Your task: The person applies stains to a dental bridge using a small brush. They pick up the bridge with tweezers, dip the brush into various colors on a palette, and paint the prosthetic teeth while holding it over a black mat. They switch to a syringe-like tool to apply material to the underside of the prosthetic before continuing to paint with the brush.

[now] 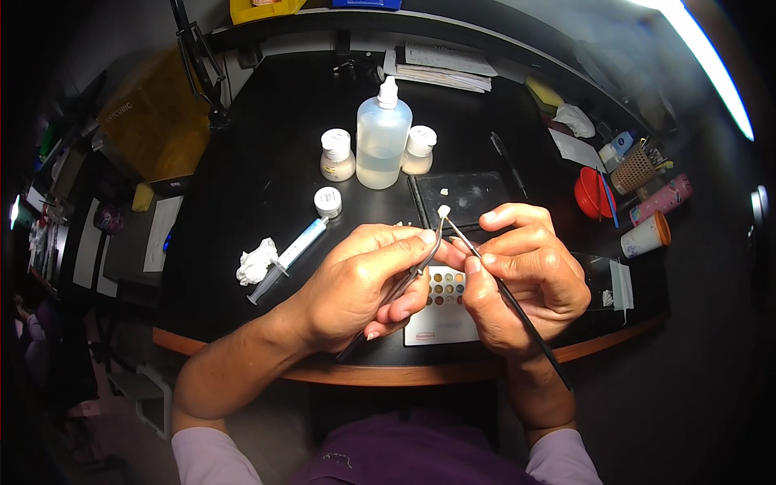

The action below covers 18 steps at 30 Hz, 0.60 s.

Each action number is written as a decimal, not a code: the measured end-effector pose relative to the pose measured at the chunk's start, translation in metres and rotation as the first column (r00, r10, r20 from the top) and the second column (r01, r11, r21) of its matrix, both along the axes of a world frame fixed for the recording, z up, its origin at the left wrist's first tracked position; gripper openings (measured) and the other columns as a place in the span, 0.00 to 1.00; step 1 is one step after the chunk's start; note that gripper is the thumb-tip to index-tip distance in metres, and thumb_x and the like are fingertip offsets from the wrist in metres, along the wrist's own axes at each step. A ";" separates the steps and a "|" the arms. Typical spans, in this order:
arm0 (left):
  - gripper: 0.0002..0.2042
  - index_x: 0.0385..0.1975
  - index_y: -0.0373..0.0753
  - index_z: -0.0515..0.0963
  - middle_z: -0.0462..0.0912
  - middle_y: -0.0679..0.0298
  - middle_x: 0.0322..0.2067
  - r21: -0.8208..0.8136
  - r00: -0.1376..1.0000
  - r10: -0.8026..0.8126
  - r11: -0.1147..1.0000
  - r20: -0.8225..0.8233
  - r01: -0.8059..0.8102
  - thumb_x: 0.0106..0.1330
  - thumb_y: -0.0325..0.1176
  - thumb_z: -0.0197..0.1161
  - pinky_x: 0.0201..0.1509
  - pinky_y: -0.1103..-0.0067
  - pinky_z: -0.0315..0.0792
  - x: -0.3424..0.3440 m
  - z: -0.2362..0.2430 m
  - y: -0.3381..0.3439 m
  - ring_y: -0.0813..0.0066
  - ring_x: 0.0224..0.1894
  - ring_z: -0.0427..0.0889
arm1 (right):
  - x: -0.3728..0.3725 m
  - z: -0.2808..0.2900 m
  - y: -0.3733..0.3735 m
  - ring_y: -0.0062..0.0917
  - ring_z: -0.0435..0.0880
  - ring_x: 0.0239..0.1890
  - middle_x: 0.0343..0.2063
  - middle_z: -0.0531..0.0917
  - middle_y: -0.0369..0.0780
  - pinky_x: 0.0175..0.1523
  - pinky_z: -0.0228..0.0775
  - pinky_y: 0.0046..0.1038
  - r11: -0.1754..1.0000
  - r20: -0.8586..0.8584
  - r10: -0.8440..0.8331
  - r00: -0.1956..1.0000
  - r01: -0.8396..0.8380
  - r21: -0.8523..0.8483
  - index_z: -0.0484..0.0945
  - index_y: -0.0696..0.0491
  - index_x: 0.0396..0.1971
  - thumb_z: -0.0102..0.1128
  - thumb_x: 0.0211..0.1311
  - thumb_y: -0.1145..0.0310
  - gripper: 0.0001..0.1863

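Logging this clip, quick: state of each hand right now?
Left hand: closed, holding dark tweezers, small white piece at their tip.
Right hand: closed, holding a thin black-handled tool.

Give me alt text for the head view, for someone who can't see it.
A person's left hand holds tweezers with a small white piece at the tip, while the right hand points a dark-handled tool at it, over a black desk. Beyond, a translucent bottle stands between two jars; a syringe and crumpled tissue lie left.
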<state>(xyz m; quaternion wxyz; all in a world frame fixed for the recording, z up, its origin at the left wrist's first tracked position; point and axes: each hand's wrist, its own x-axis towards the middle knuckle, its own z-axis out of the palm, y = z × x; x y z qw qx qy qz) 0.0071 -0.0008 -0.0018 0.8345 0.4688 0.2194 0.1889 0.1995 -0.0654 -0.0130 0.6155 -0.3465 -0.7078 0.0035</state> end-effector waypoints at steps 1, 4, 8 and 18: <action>0.24 0.54 0.27 0.79 0.67 0.67 0.13 0.007 1.000 -0.003 1.000 -0.002 0.003 0.85 0.42 0.41 0.12 0.86 0.58 0.000 0.000 0.000 0.85 0.08 0.58 | 0.000 -0.001 0.001 0.34 0.86 0.36 0.24 0.84 0.40 0.49 0.80 0.38 1.000 -0.009 -0.001 1.000 0.001 0.011 0.80 0.58 0.26 0.70 0.44 0.87 0.10; 0.24 0.54 0.27 0.79 0.67 0.67 0.13 0.024 1.000 -0.002 1.000 -0.009 0.002 0.85 0.42 0.41 0.12 0.86 0.58 0.000 -0.001 0.000 0.85 0.08 0.57 | 0.000 -0.003 0.002 0.34 0.86 0.35 0.24 0.84 0.40 0.49 0.80 0.37 1.000 -0.024 -0.002 1.000 0.003 0.025 0.80 0.58 0.26 0.70 0.44 0.87 0.10; 0.24 0.54 0.27 0.79 0.67 0.67 0.13 0.035 1.000 0.001 0.999 -0.008 0.000 0.84 0.42 0.41 0.13 0.87 0.58 0.001 -0.001 0.000 0.85 0.08 0.58 | 0.000 0.000 0.000 0.34 0.86 0.35 0.23 0.84 0.40 0.49 0.80 0.37 1.000 -0.022 -0.005 1.000 0.005 0.013 0.80 0.58 0.26 0.70 0.45 0.88 0.11; 0.21 0.50 0.30 0.75 0.70 0.67 0.16 0.047 0.994 0.104 0.993 0.044 -0.106 0.85 0.43 0.42 0.13 0.86 0.60 0.007 -0.010 -0.007 0.84 0.11 0.61 | -0.017 -0.002 0.000 0.32 0.86 0.33 0.23 0.84 0.40 0.46 0.82 0.36 0.990 -0.007 -0.120 0.993 0.121 0.072 0.79 0.57 0.26 0.73 0.47 0.86 0.11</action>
